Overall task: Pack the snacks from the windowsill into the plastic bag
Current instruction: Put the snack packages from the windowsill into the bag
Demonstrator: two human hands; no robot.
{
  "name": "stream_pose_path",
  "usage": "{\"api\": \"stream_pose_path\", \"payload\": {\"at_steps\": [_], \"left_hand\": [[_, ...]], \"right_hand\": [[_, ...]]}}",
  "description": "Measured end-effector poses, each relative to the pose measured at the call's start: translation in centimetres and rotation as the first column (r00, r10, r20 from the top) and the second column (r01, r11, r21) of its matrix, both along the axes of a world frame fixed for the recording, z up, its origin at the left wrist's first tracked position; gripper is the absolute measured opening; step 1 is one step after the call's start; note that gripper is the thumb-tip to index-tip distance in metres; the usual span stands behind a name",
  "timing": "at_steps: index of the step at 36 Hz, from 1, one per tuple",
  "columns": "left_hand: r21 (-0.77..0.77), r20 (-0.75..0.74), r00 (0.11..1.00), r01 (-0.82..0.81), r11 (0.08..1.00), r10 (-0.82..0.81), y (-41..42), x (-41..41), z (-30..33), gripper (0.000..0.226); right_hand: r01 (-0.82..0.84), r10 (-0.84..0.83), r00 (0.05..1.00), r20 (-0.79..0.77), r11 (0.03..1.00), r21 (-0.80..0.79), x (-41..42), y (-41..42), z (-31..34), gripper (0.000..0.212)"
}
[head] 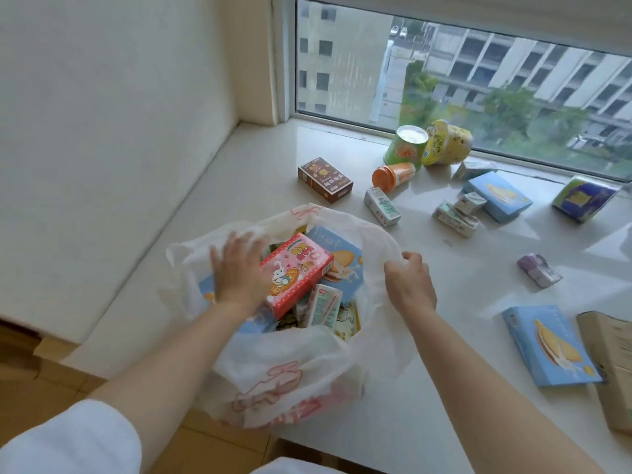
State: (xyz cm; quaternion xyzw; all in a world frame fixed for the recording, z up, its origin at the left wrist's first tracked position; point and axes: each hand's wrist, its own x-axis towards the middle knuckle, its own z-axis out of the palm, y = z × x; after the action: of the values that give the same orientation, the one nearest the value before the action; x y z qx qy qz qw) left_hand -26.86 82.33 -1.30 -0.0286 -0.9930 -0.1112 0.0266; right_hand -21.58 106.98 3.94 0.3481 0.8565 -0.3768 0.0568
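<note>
A thin white plastic bag [284, 378], half-filled, sat on the white windowsill [444, 388]; right hand [408, 285] pinched its limp rim, left hand [239, 271] lay flat-fingered on a pink cardboard snack box [301, 271], likely light and rigid.

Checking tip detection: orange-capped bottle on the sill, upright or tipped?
Tipped. The orange-capped bottle lies on its side on the windowsill, cap toward the brown box.
</note>
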Motion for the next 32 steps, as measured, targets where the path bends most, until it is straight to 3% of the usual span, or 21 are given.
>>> {"api": "stream_pose_path", "payload": {"at_steps": [2,5,7,10,13,16,18,19,21,22,23,25,28,30,32], "left_hand": [[-0.087,0.099,0.972,-0.204,0.975,0.212,-3.1,-0.9,0.2,0.070],[-0.110,0.367,0.833,-0.403,0.909,0.414,-6.7,-1.3,0.4,0.092],[-0.102,0.443,0.790,-0.426,0.899,0.425,-8.0,-1.0,0.4,0.074],[-0.094,0.371,0.813,-0.447,0.890,0.448,-8.9,-0.7,1.1,0.032],[-0.035,0.364,0.828,-0.446,0.894,0.427,-9.1,-1.2,2.8,0.031],[0.100,0.410,0.823,-0.470,0.877,0.394,-9.1,-2.0,4.7,0.036],[0.269,0.428,0.825,-0.507,0.819,0.370,-8.8,-2.5,5.9,0.035],[0.374,0.432,0.830,-0.521,0.767,0.353,-8.6,-2.8,6.3,0.032],[0.612,0.450,0.839,-0.539,0.579,0.306,-8.1,-3.0,7.0,0.023],[0.672,0.465,0.831,-0.555,0.490,0.305,-8.0,-3.0,7.2,0.022],[0.668,0.465,0.824,-0.567,0.481,0.325,-8.1,-3.0,7.1,0.024],[0.512,0.445,0.812,-0.576,0.637,0.378,-8.7,-2.9,6.7,0.032],[0.113,0.421,0.816,-0.479,0.871,0.395,-10.3,-2.4,6.0,0.039],[-0.081,0.397,0.829,-0.397,0.914,0.395,-11.1,-2.4,5.7,0.039],[-0.250,0.288,0.880,-0.312,0.917,0.378,-10.6,-2.5,5.9,0.052]], "right_hand": [[-0.030,0.030,0.999,-0.015,0.999,0.012,-1.1,-1.1,0.0,0.065],[-0.167,0.150,0.985,0.084,0.951,0.259,-2.3,-2.9,-0.2,0.076],[-0.285,0.269,0.958,0.097,0.868,0.406,-2.6,-4.1,-0.4,0.079],[-0.448,0.496,0.867,0.053,0.728,0.519,-3.3,-6.3,-0.9,0.071],[-0.619,0.666,0.739,0.103,0.610,0.495,-4.0,-8.8,-1.2,0.065],[-0.704,0.685,0.702,0.195,0.624,0.339,-4.2,-10.3,-2.4,0.064],[-0.724,0.681,0.690,0.245,0.653,0.224,-3.7,-10.8,-3.3,0.062],[-0.725,0.681,0.688,0.249,0.658,0.203,-3.4,-10.9,-3.8,0.061],[-0.732,0.693,0.682,0.234,0.649,0.210,-2.8,-10.9,-4.3,0.060],[-0.748,0.710,0.664,0.237,0.628,0.215,-2.6,-10.9,-4.4,0.060],[-0.773,0.731,0.634,0.251,0.597,0.216,-2.4,-10.9,-4.4,0.059],[-0.813,0.770,0.581,0.265,0.537,0.225,-2.1,-10.9,-4.3,0.055],[-0.866,0.825,0.497,0.269,0.451,0.219,-2.1,-10.9,-3.8,0.045],[-0.876,0.845,0.479,0.238,0.441,0.197,-2.4,-10.8,-3.7,0.037],[-0.800,0.791,0.597,0.135,0.574,0.174,-3.2,-10.4,-3.7,0.033]]}}
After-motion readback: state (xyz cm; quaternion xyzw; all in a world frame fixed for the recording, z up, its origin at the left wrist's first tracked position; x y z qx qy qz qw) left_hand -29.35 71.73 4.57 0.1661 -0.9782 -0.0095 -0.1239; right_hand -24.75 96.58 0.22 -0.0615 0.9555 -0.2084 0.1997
